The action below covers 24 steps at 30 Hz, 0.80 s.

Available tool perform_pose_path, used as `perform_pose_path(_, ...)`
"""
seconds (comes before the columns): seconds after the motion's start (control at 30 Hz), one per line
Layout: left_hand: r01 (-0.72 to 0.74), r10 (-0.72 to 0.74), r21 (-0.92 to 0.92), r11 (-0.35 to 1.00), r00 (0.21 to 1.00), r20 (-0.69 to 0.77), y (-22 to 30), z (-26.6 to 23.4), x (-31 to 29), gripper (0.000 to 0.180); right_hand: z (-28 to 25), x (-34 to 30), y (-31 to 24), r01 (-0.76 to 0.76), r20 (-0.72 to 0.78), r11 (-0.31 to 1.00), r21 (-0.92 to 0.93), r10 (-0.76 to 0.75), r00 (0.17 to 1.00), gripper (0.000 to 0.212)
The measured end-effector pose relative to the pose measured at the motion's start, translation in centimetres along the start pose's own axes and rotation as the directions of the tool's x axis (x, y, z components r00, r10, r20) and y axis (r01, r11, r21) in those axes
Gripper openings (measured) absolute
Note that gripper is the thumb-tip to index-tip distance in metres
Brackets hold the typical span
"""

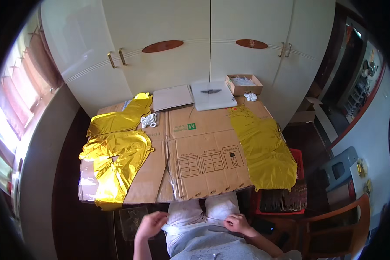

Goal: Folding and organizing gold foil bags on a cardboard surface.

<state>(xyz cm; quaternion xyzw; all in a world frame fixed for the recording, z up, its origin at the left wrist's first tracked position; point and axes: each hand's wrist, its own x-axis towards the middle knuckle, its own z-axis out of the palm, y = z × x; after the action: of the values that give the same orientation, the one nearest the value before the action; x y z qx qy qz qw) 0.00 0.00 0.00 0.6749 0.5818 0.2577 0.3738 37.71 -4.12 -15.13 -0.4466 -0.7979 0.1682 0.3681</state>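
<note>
My left hand (154, 223) hovers by my left thigh, below the table's near edge, fingers curled in with nothing seen in them. Loosely closed and also seemingly holding nothing, my right hand (237, 223) rests at my right thigh. In front of me, a shiny gold flat foil balloon (121, 151) lies at the table's near left, its tip over the edge. Another gold foil balloon (117, 122) lies behind it. Along the right side is a flat stack of yellow-gold foil balloons (266, 151). White rings (149, 121) are bunched near the left balloons.
Flattened cardboard (203, 143) covers the table. At its back are a beige folder-like panel (173, 98), a silver flat case (213, 95), an open box (244, 85) and a small white bundle (250, 97). A red crate (281, 211) stands low right, near a wooden chair (338, 227).
</note>
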Motion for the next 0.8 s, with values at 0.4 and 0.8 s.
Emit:
perform_pose_path(0.4, 0.107, 0.305, 0.663, 0.741, 0.826, -0.474, -4.1, -5.1, 20.0, 0.019, -0.4, 5.3, -6.3, 0.232, 0.02, 0.948, 0.22, -0.242, 0.97, 0.014)
perform_pose_path(0.8, 0.174, 0.014, 0.241, 0.955, 0.782, -0.624, -5.6, -8.2, 22.7, 0.021, -1.3, 21.6, -6.6, 0.145, 0.198, 0.861, 0.487, -0.27, 0.942, 0.005)
